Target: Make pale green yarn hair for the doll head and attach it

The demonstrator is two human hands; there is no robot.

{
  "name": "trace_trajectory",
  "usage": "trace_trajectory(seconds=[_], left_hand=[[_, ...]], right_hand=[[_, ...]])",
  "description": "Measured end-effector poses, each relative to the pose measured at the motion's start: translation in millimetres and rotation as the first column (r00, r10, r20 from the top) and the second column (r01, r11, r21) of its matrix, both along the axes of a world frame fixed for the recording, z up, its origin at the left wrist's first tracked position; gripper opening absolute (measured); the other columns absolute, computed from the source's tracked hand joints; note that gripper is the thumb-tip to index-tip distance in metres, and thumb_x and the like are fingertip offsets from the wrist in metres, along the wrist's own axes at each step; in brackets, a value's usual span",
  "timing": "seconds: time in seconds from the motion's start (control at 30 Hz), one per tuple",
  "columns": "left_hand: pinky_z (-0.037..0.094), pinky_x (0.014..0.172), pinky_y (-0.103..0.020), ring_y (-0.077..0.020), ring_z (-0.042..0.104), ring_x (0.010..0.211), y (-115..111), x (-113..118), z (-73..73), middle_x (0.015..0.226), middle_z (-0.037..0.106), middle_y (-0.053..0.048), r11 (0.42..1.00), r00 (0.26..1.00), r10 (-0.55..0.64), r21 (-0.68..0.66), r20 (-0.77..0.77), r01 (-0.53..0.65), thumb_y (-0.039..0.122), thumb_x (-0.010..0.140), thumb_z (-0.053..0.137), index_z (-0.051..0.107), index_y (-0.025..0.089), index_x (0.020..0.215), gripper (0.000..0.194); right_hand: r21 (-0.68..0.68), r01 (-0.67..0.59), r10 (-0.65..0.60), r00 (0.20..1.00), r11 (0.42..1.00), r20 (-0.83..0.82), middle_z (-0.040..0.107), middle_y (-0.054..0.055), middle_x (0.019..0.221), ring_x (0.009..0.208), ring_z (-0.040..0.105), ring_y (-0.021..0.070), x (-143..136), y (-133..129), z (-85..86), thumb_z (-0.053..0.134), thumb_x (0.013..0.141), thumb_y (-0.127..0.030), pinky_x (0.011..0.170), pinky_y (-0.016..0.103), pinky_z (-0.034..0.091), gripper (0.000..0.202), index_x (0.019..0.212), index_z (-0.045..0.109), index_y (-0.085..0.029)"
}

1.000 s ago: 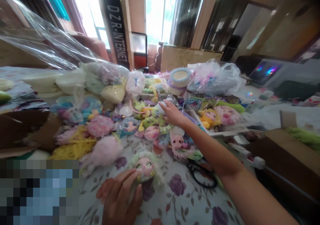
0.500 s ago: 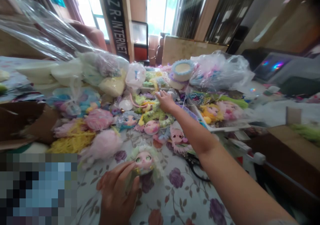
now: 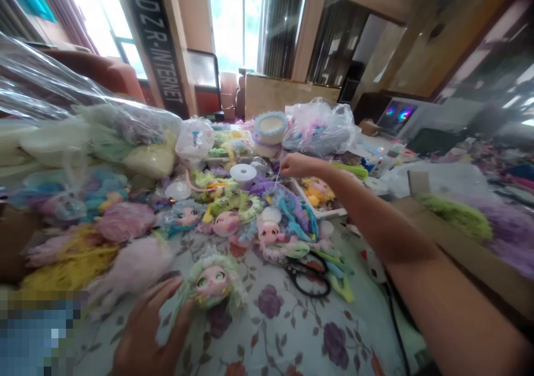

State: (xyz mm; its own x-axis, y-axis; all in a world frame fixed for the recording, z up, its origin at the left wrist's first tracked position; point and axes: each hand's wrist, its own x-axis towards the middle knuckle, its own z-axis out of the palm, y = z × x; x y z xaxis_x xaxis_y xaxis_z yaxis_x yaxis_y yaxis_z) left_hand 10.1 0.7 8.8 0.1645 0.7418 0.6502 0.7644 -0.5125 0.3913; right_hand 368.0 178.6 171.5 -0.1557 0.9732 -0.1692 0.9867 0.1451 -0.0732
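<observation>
My left hand (image 3: 152, 323) lies on the flowered tablecloth (image 3: 292, 342), its fingers apart. Thumb and fingers are next to a doll head (image 3: 212, 280) with pale green hair and green eyes, which lies face up. My right hand (image 3: 294, 166) is stretched far forward over the pile, its fingers closed. A thin white thread (image 3: 277, 179) runs down from its fingertips, though the grip itself is too small to see well. Just left of that hand stands a white spool (image 3: 243, 173). Black-handled scissors (image 3: 308, 278) rest on the cloth under my right forearm.
More doll heads (image 3: 227, 223) and coloured hair bundles crowd the middle. A white tray (image 3: 329, 213) holds a yellow-haired doll. Bagged materials (image 3: 321, 128) stand behind, a fluffy pink bundle (image 3: 133, 265) at left. At right are an open cardboard box (image 3: 434, 220) and a black cable (image 3: 396, 326).
My right hand has moved right, off the spool, and its fingers have closed by the thread. The view has turned right. My left hand stays beside the green-haired doll head.
</observation>
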Motion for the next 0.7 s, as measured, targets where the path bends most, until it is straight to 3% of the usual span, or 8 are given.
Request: trace_trajectory(seconds=[0.07, 0.17, 0.27, 0.33, 0.4, 0.47, 0.57, 0.7], left_hand=[[0.050, 0.089, -0.039, -0.0246, 0.062, 0.100, 5.4, 5.4, 24.8, 0.109, 0.064, -0.008, 0.998, 0.998, -0.062, 0.004, -0.022, 0.062, 0.031, 0.091, 0.054, 0.057, 0.024, 0.114, 0.024], [0.048, 0.093, -0.036, -0.0221, 0.060, 0.106, 22.0, 31.6, 69.4, 0.112, 0.063, -0.008, 0.944, 0.943, -0.325, 0.032, -0.068, 0.328, 0.024, 0.091, 0.056, 0.058, 0.023, 0.112, 0.022], [0.047, 0.094, -0.035, -0.0208, 0.060, 0.104, 55.1, 82.2, 104.7, 0.107, 0.065, -0.007, 0.817, 0.806, -0.573, -0.022, -0.147, 0.577, 0.021, 0.093, 0.051, 0.063, 0.021, 0.103, 0.016], [0.048, 0.094, -0.036, -0.0220, 0.060, 0.104, 85.4, 126.1, 117.1, 0.107, 0.066, -0.008, 0.766, 0.737, -0.641, -0.128, -0.213, 0.630, 0.027, 0.094, 0.048, 0.066, 0.018, 0.102, 0.021], [0.045, 0.101, -0.037, -0.0233, 0.059, 0.110, 117.7, 172.9, 120.1, 0.115, 0.065, -0.010, 0.730, 0.641, -0.684, -0.303, -0.348, 0.613, 0.027, 0.092, 0.048, 0.067, 0.016, 0.109, 0.027], [0.041, 0.107, -0.034, -0.0215, 0.057, 0.116, 147.3, 217.2, 114.9, 0.123, 0.063, -0.008, 0.710, 0.595, -0.704, -0.358, -0.388, 0.606, 0.022, 0.089, 0.050, 0.068, 0.020, 0.113, 0.030], [0.027, 0.116, -0.045, -0.0300, 0.029, 0.143, 182.0, 269.6, 95.5, 0.149, 0.042, -0.011, 0.756, 0.631, -0.655, -0.381, -0.417, 0.533, 0.019, 0.085, 0.052, 0.066, 0.022, 0.121, 0.038], [0.021, 0.115, -0.059, -0.0381, 0.011, 0.148, 214.4, 306.1, 68.2, 0.162, 0.017, -0.008, 0.792, 0.671, -0.601, -0.438, -0.435, 0.425, 0.020, 0.083, 0.054, 0.065, 0.024, 0.123, 0.042]], right_hand=[[-0.150, 0.052, -0.043, 0.997, 0.987, 0.062, 0.072, 0.008, 0.087, 0.083, 0.068, 0.0239, 26.3, -0.2, 10.7, 0.065, 0.086, -0.024, 0.072, 0.031, 0.052, 0.020, 0.091, 0.073, -0.007], [-0.257, 0.110, -0.075, 0.987, 0.960, 0.141, 0.064, 0.006, 0.115, 0.097, 0.065, 0.0220, 53.2, -1.3, 6.0, 0.059, 0.093, -0.035, 0.082, 0.038, 0.056, 0.028, 0.113, 0.063, -0.016], [-0.257, 0.123, -0.077, 0.980, 0.958, 0.183, 0.060, 0.007, 0.123, 0.104, 0.062, 0.0249, 66.5, -2.1, -9.6, 0.059, 0.093, -0.035, 0.087, 0.042, 0.054, 0.032, 0.119, 0.060, -0.017], [-0.252, 0.119, -0.069, 0.978, 0.960, 0.198, 0.061, 0.007, 0.123, 0.104, 0.062, 0.0247, 70.9, -1.7, -17.5, 0.059, 0.093, -0.035, 0.086, 0.042, 0.054, 0.033, 0.120, 0.060, -0.016], [-0.254, 0.113, -0.059, 0.976, 0.961, 0.211, 0.061, 0.007, 0.123, 0.104, 0.062, 0.0247, 73.4, -0.8, -21.3, 0.059, 0.093, -0.035, 0.086, 0.043, 0.054, 0.033, 0.120, 0.059, -0.016], [-0.271, 0.109, -0.048, 0.974, 0.956, 0.221, 0.060, 0.008, 0.123, 0.104, 0.062, 0.0244, 74.7, 0.8, -22.2, 0.059, 0.093, -0.035, 0.086, 0.043, 0.054, 0.033, 0.121, 0.059, -0.016], [-0.302, 0.103, -0.035, 0.974, 0.948, 0.224, 0.060, 0.008, 0.124, 0.104, 0.062, 0.0233, 76.8, 4.8, -22.2, 0.058, 0.094, -0.034, 0.087, 0.042, 0.054, 0.031, 0.120, 0.060, -0.018], [-0.342, 0.092, -0.028, 0.982, 0.935, 0.187, 0.061, 0.008, 0.123, 0.104, 0.062, 0.0240, 83.7, 14.4, -22.7, 0.058, 0.094, -0.035, 0.087, 0.042, 0.054, 0.031, 0.119, 0.060, -0.017]])
